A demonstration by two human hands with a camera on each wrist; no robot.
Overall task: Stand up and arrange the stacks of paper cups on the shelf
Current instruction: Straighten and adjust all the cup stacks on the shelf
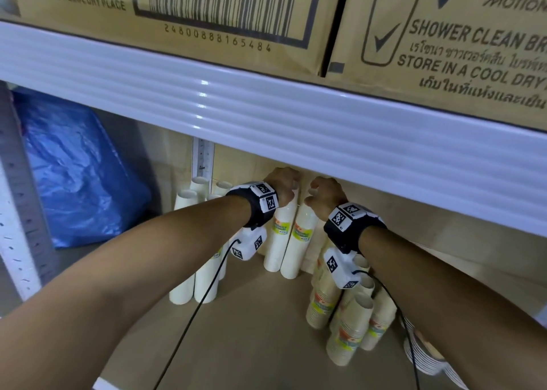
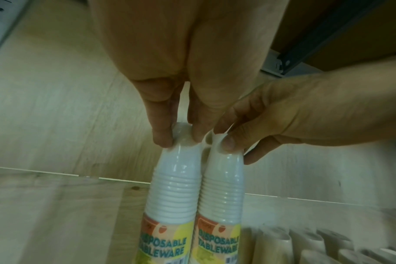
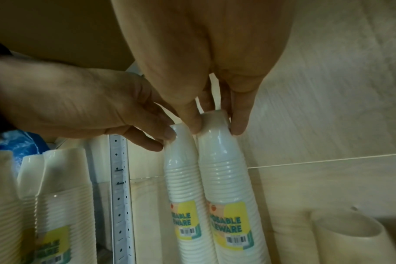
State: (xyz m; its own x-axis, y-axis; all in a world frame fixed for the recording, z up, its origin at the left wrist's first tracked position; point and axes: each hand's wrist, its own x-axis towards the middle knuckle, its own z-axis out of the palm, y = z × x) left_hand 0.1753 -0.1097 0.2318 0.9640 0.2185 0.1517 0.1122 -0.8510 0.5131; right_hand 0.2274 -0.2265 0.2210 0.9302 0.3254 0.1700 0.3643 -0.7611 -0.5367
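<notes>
Two plastic-wrapped stacks of white paper cups stand upright side by side at the back of the shelf (image 1: 251, 330), each with a yellow "Disposable Tableware" label. My left hand (image 1: 284, 186) pinches the top of the left stack (image 1: 278, 241), as the left wrist view shows with my left hand (image 2: 180, 137) on the left stack (image 2: 176, 187). My right hand (image 1: 321, 194) pinches the top of the right stack (image 1: 299, 241); the right wrist view has my right hand (image 3: 216, 125) on the right stack (image 3: 224, 178). The two stacks touch along their sides.
More white cup stacks (image 1: 192, 271) stand at the left by the metal upright (image 1: 202, 158). Patterned cup stacks (image 1: 349, 315) lean at the right, with piled paper plates (image 1: 423, 357) beyond. A blue plastic bag (image 1: 77, 176) fills the left bay. The upper shelf beam (image 1: 266, 114) hangs low over my hands.
</notes>
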